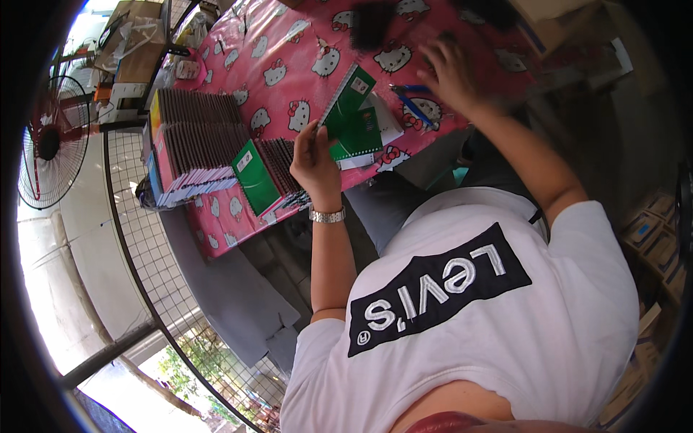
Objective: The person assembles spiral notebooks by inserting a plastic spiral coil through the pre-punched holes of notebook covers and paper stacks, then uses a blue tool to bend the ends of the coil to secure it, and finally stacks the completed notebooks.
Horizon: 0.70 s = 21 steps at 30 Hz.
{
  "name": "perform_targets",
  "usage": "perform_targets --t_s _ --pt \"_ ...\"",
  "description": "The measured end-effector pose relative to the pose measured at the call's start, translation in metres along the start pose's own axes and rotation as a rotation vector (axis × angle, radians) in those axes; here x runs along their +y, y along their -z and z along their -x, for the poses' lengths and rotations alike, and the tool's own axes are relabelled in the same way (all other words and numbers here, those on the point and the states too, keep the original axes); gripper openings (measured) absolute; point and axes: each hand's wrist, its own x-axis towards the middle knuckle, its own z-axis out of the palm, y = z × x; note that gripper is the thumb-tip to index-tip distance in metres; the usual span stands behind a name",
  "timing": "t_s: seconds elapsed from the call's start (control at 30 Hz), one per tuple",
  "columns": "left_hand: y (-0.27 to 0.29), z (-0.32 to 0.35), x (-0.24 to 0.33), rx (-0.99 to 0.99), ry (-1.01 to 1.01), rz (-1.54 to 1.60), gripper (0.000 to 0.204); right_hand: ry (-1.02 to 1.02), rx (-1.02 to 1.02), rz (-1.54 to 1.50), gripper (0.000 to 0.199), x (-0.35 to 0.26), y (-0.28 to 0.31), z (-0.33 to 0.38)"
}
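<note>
My left hand (315, 160), with a metal watch band at its wrist, has its fingers closed at the left edge of a green spiral notebook (355, 135). Another green cover (356, 88) with a small white label angles up behind it, its wire binding along one edge. White sheets (388, 119) lie partly under them. To the right, my right hand (449, 76) is slightly blurred, fingers spread and nothing seen in them. Just left of it, on the tablecloth, lies a blue-handled tool (415, 106) that looks like pliers.
Stacked spiral notebooks (195, 144) stand along the table's left side, with a green-covered one (256, 177) at the near end. A pink patterned cloth (278, 97) covers the table. Dark bundles (373, 25) lie at the far side. Cardboard boxes (559, 25) stand far right; a fan (50, 143) stands left.
</note>
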Motion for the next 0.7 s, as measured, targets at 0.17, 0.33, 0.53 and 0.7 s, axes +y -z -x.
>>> perform_targets --t_s 0.17,0.33,0.53,0.7 --pt "-0.007 -0.003 -0.001 0.029 -0.114 -0.22 0.023 0.177 -0.113 0.115 0.064 -0.038 -0.007 0.065" --pt "-0.004 -0.006 -0.002 0.009 -0.066 -0.261 0.018 0.186 -0.286 -0.089 0.048 -0.021 0.008 0.043" --pt "-0.011 -0.006 -0.007 0.039 -0.059 -0.13 0.019 -0.266 -0.103 -0.995 0.038 0.007 0.008 0.007" --pt "-0.003 -0.003 -0.016 0.046 -0.016 -0.056 0.019 -0.533 -0.249 -1.659 0.046 -0.046 0.05 -0.007"
